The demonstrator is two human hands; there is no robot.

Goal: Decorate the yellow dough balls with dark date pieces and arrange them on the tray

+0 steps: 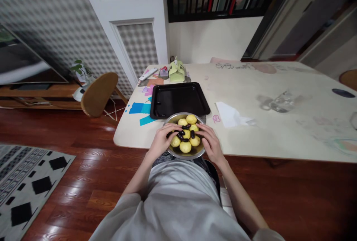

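A round metal bowl (173, 118) sits at the near edge of a pale table (251, 99), filled with several yellow round fruits (185, 146) and small dark oblong pieces (192, 134). My left hand (161, 140) rests on the bowl's left rim, fingers curled over the edge toward the dark pieces. My right hand (211, 141) lies on the right rim, fingers bent against the fruit. Both hands touch the bowl on opposite sides. Whether either hand pinches a piece is hidden.
A black baking tray (178, 99) lies just behind the bowl. White paper (228, 113) lies to the right, blue paper scraps (139, 108) to the left. A green box (176, 71) and remote (148, 74) are at the far edge. A wooden chair (97, 94) stands left.
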